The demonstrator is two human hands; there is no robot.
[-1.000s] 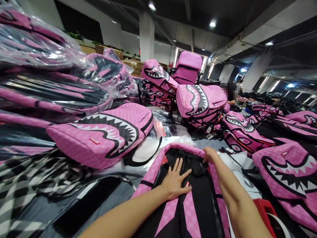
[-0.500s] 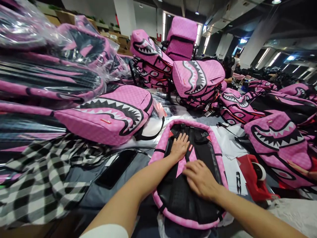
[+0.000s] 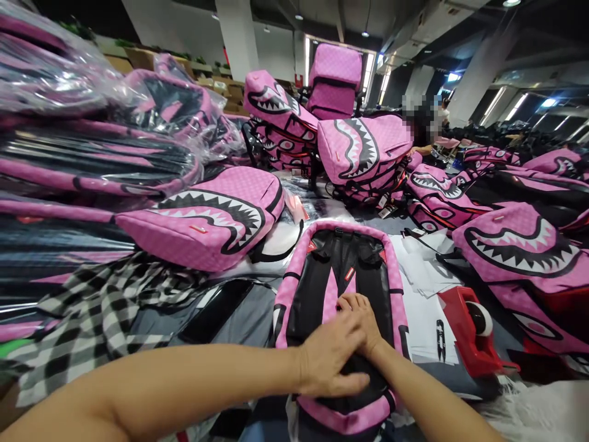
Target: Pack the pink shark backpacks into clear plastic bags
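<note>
In front of me a pink and black backpack (image 3: pixel 313 288) lies with its black padded back panel up and its pink checkered border around it. My left hand (image 3: pixel 329 359) is over the lower middle of the panel, thumb stretched out, fingers slightly smeared and crossing over my right hand. Beneath those fingers, my right hand (image 3: pixel 363 313) rests on the panel's middle, near the pink pointed patches. Its visible fingers lie loosely bent on the surface; part of it is covered. A small red label (image 3: pixel 350 274) sits just above my right hand.
On the left are a shark-mouth backpack (image 3: pixel 216 215), a black phone (image 3: pixel 216 310), checked cloth (image 3: pixel 92 301) and plastic-wrapped bags (image 3: pixel 96 153). To the right lie white papers (image 3: pixel 421 264), thread snips (image 3: pixel 440 341), a red tape dispenser (image 3: pixel 464 331) and another backpack (image 3: pixel 519 245). Stacked backpacks (image 3: pixel 368 144) stand behind.
My left hand has come down from the upper panel toward me and now overlaps my right hand. My right hand has shifted slightly up and left. Another person's hand at the right has left view.
</note>
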